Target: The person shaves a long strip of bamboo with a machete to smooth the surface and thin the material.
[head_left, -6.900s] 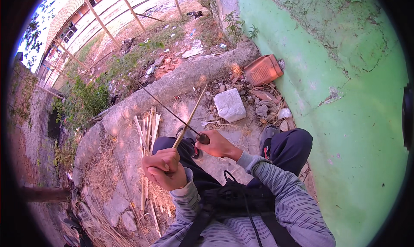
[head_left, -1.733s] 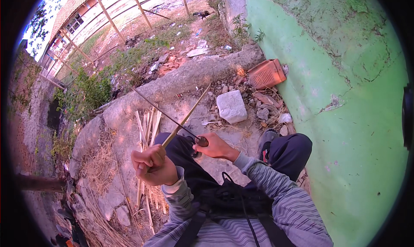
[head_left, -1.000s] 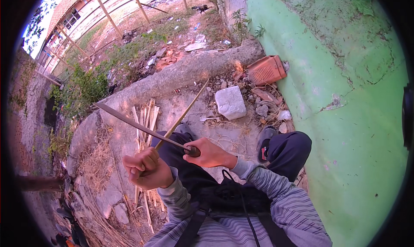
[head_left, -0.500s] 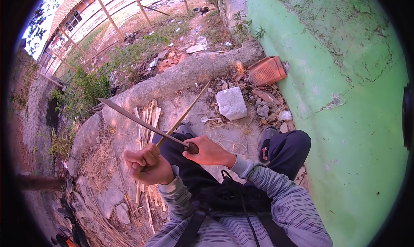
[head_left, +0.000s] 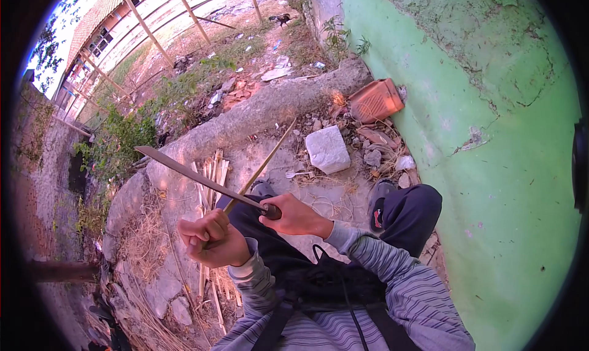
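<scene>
My right hand point(head_left: 297, 215) is closed round the dark handle of a machete point(head_left: 184, 178). Its long blade points up and to the left, crossing over a thin strip of bamboo point(head_left: 270, 156). That strip slants up to the right, and its lower end runs into my left hand point(head_left: 216, 237), whose fingers are curled closed on it. Blade and strip cross just above my left hand, over my left knee; whether the edge touches the strip I cannot tell. Beyond my left hand, a pile of pale split strips point(head_left: 211, 172) lies on the ground, partly hidden by my hand and the blade.
A whitish block point(head_left: 328, 150) sits ahead on rubble, with an orange-red roof tile point(head_left: 377, 100) behind it. A green wall point(head_left: 491, 185) rises close on my right. A low concrete ledge point(head_left: 245, 115) runs across in front. A dark bird point(head_left: 280, 19) stands farther off.
The blade's tip has dropped slightly and its flat side shows a bit more. My left hand sits slightly lower, and the whole view has shifted a little. Both grips stay the same.
</scene>
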A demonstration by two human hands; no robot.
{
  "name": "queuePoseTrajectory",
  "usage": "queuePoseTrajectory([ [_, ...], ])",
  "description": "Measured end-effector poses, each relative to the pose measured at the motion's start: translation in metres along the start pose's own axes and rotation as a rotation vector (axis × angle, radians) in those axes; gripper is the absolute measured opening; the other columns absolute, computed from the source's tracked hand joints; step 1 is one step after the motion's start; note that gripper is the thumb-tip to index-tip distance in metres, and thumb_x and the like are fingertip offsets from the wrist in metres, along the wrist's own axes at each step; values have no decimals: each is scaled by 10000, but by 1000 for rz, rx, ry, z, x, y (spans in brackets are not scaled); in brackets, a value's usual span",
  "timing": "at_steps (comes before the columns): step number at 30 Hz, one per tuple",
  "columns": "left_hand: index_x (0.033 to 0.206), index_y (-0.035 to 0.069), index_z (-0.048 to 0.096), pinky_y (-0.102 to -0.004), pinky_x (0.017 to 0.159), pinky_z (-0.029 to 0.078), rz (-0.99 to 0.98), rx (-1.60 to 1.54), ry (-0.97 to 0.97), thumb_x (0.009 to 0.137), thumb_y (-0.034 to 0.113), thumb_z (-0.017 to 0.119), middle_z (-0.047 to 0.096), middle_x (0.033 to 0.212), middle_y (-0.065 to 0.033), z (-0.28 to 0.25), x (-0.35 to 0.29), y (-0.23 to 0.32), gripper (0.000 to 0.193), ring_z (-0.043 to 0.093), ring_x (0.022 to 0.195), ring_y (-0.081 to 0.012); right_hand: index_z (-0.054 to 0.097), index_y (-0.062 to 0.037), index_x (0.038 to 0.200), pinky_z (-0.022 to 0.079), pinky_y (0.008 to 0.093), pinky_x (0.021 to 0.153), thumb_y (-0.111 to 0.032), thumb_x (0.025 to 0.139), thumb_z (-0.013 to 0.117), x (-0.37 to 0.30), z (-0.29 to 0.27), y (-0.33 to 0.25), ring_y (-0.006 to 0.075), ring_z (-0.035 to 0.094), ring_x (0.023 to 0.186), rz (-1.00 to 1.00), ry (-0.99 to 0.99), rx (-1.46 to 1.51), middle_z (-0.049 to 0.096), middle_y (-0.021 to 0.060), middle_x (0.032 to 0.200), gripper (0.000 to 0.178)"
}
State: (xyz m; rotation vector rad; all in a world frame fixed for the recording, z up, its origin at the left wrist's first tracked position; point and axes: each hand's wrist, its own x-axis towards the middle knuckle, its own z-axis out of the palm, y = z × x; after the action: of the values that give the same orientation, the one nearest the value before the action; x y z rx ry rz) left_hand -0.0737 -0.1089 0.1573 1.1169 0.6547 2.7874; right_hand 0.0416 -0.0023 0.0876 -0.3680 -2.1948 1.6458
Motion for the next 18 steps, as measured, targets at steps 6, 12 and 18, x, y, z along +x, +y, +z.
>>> queuePoseTrajectory([
  [6,786,110,320,-300,466,143,-5,21,-35,985,209,426,214,499,34,3,-4,1,247,131,459,-59,666,43,875,507,428,669,-230,859,722,11,-11,67,333,680,697,215,56,0,666,208,735,279],
  [12,786,110,324,-301,454,137,4,15,-9,980,210,426,217,498,33,-6,0,4,241,136,450,-58,665,43,884,516,439,687,-249,854,733,7,-2,43,359,680,712,116,50,-60,680,209,752,301],
  [18,769,104,331,-298,441,144,7,43,-42,980,206,420,222,490,26,1,-7,3,250,137,440,-61,636,20,877,455,409,632,-262,876,735,4,-6,86,221,515,611,82,141,-72,575,134,659,299],
])
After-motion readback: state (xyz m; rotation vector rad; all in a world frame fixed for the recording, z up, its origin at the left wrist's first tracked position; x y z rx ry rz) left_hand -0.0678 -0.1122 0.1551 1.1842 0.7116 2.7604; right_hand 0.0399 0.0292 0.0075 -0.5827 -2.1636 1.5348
